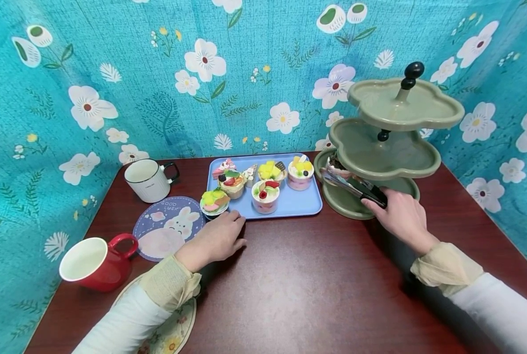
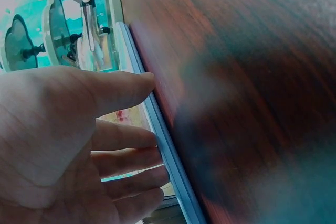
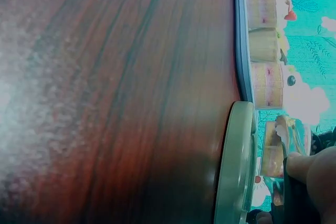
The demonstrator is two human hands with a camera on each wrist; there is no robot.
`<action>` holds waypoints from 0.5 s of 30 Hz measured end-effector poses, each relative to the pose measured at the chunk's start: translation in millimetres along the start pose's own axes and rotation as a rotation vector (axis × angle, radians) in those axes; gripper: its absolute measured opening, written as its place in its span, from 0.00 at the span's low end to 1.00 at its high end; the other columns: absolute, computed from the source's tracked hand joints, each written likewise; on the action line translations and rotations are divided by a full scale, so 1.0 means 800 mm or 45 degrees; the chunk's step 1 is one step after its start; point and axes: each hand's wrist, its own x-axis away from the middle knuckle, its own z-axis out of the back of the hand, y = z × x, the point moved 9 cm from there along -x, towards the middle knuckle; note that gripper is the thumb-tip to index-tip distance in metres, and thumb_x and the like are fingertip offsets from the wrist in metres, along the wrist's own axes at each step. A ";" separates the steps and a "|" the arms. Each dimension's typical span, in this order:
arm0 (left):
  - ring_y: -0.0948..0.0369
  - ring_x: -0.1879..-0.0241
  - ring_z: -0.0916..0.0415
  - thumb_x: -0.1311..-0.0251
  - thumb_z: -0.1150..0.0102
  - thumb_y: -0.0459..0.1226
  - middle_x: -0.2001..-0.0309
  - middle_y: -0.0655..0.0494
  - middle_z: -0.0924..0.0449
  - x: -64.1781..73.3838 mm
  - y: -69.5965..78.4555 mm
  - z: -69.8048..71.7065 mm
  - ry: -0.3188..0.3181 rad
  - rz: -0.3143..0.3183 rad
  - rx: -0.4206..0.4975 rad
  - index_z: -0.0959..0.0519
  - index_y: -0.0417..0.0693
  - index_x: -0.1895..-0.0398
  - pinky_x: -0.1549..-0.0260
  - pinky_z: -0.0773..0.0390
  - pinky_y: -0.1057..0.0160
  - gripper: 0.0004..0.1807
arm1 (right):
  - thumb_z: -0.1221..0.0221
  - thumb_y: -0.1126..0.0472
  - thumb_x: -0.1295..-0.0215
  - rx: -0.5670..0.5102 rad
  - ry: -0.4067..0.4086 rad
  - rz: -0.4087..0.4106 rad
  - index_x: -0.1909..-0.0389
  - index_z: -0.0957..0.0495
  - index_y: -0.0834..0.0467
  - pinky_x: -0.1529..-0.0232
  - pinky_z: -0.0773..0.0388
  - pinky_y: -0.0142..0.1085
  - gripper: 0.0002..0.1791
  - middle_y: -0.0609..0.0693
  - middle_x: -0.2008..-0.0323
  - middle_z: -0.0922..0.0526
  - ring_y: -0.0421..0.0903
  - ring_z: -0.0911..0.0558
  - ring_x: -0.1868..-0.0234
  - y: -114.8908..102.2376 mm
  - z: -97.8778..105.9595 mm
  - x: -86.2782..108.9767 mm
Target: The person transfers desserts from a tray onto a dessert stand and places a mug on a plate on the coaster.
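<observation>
To my eye mid-placing, the right hand [image 1: 402, 216] pinches tongs [image 1: 372, 192] holding a dessert cup [image 3: 272, 156] ahead-left over the stand's bottom plate [image 1: 347, 204], needing gentle lowering and release; the loosely spread left hand [image 1: 216, 238] has the tray [image 1: 305, 205] just ahead.

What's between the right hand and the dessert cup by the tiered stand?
Tongs. The right hand grips them, and their far end is at the dessert cup; the head view shows it.

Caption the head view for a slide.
Right hand grips tongs at dessert cup by bottom plate of three-tier stand; left hand at blue tray.
</observation>
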 end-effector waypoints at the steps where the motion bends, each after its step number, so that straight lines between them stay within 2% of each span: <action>1: 0.50 0.46 0.24 0.35 0.39 0.47 0.46 0.44 0.23 0.000 0.000 0.000 0.002 -0.002 -0.001 0.25 0.37 0.40 0.44 0.22 0.52 0.27 | 0.41 0.36 0.36 -0.001 0.000 -0.006 0.65 0.25 0.61 0.84 0.32 0.53 0.28 0.68 0.71 0.19 0.67 0.21 0.70 0.000 0.000 -0.001; 6: 0.50 0.47 0.24 0.35 0.39 0.47 0.47 0.44 0.23 0.001 0.000 0.001 0.013 -0.007 -0.004 0.25 0.37 0.40 0.44 0.22 0.52 0.27 | 0.43 0.35 0.36 0.000 0.000 -0.028 0.68 0.26 0.60 0.84 0.33 0.52 0.29 0.68 0.72 0.20 0.66 0.21 0.71 0.001 -0.002 -0.006; 15: 0.50 0.46 0.24 0.35 0.39 0.47 0.47 0.44 0.23 0.001 0.000 0.001 0.011 0.003 -0.007 0.25 0.37 0.40 0.43 0.23 0.52 0.27 | 0.42 0.35 0.36 0.021 -0.020 -0.047 0.62 0.23 0.62 0.84 0.33 0.52 0.30 0.71 0.72 0.20 0.67 0.21 0.71 -0.002 -0.006 -0.014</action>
